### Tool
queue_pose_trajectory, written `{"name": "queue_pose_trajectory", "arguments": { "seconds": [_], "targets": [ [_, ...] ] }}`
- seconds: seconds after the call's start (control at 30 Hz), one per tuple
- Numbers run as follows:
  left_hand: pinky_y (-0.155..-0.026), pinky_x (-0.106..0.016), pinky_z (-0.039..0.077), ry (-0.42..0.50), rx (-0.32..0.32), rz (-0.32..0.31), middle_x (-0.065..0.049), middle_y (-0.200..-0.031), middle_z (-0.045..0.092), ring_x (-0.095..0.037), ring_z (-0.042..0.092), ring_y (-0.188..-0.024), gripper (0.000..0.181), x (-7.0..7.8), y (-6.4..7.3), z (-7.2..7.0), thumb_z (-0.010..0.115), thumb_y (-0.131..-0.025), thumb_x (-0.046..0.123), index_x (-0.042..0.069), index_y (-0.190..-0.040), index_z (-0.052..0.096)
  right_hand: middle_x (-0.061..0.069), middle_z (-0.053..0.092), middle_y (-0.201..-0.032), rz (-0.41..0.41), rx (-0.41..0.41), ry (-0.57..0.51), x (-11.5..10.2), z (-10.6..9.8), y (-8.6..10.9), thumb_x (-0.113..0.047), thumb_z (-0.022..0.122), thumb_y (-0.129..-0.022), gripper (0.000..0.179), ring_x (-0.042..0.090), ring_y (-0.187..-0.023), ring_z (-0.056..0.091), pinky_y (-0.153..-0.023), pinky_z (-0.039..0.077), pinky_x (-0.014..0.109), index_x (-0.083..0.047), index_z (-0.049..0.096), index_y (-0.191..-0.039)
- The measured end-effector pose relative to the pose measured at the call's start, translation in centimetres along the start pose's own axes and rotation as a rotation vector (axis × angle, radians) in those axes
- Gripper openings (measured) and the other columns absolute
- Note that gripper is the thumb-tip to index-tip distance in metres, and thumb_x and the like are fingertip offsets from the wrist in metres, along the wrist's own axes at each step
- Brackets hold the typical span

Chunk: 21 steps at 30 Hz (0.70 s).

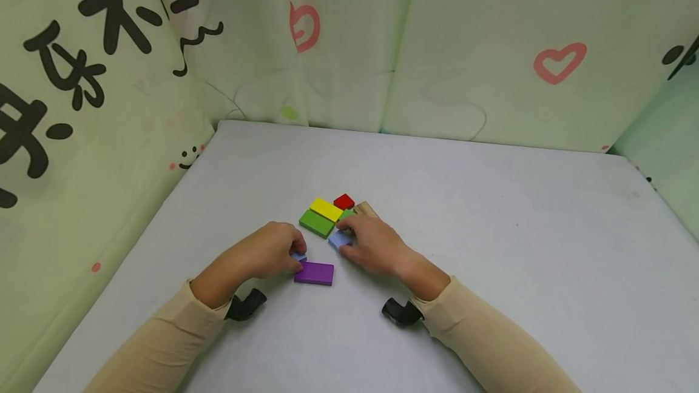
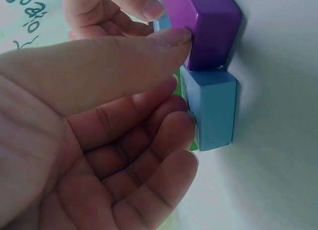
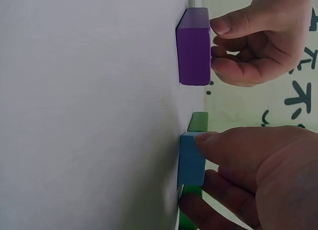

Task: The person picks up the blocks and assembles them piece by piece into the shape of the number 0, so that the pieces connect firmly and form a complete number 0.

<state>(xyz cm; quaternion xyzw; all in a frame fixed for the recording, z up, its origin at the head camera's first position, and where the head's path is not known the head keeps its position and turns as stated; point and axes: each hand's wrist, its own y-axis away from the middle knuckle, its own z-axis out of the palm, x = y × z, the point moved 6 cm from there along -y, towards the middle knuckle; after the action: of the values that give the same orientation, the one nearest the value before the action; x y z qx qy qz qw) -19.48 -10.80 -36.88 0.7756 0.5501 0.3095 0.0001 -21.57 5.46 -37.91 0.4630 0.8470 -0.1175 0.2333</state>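
Note:
In the head view my left hand (image 1: 273, 250) is bent over the left end of a purple block (image 1: 315, 273) and a light blue block (image 1: 298, 256) behind it. Its thumb touches the purple block (image 2: 211, 26) in the left wrist view, while loosely bent fingertips lie along the adjoining blue block (image 2: 216, 108). My right hand (image 1: 374, 241) pinches another light blue block (image 1: 338, 240), which stands low on the table. The thumb presses its upper edge in the right wrist view, with fingers at the other end over a green block (image 3: 190, 207).
Behind the hands lie a yellow block (image 1: 326, 210), a green block (image 1: 317, 224), a red block (image 1: 344, 201) and a wood-coloured block (image 1: 366, 208). The white table (image 1: 519, 247) is bordered by a printed pale green curtain (image 1: 464, 47). Black straps sit at both wrists.

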Motion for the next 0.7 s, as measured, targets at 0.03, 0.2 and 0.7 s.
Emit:
{"name": "queue_pose_trajectory", "arguments": {
  "seconds": [0.03,0.2,0.7],
  "targets": [
    [-0.083,-0.034,0.053,0.000,-0.001,0.000,0.000,-0.091,0.064,-0.017,0.057,-0.084,0.015,0.02,-0.01,-0.01,0.079,-0.086,0.008,0.005,-0.100,0.072,0.008,0.065,-0.119,0.001,-0.003,0.000,0.02,0.00,-0.01,-0.016,0.071,-0.093,0.040,0.022,-0.101,0.057,-0.089,0.050,0.037,-0.003,0.063,-0.130],
    [-0.082,-0.034,0.053,0.002,-0.008,-0.009,0.000,-0.091,0.064,-0.018,0.057,-0.085,0.015,0.01,-0.02,0.04,0.079,-0.086,0.009,0.006,-0.100,0.072,0.008,0.065,-0.120,0.012,-0.015,-0.008,0.17,-0.06,0.05,-0.011,0.068,-0.093,0.038,0.024,-0.105,0.059,-0.094,0.049,0.039,-0.003,0.063,-0.129],
    [-0.081,-0.034,0.053,0.003,0.001,-0.010,0.000,-0.091,0.064,-0.018,0.057,-0.084,0.015,0.01,0.07,0.10,0.079,-0.086,0.008,0.005,-0.100,0.072,0.009,0.064,-0.126,0.035,-0.026,-0.068,0.40,-0.17,0.30,0.003,0.052,-0.094,0.036,0.027,-0.116,0.057,-0.101,0.045,0.041,-0.003,0.064,-0.128]
  ]
}}
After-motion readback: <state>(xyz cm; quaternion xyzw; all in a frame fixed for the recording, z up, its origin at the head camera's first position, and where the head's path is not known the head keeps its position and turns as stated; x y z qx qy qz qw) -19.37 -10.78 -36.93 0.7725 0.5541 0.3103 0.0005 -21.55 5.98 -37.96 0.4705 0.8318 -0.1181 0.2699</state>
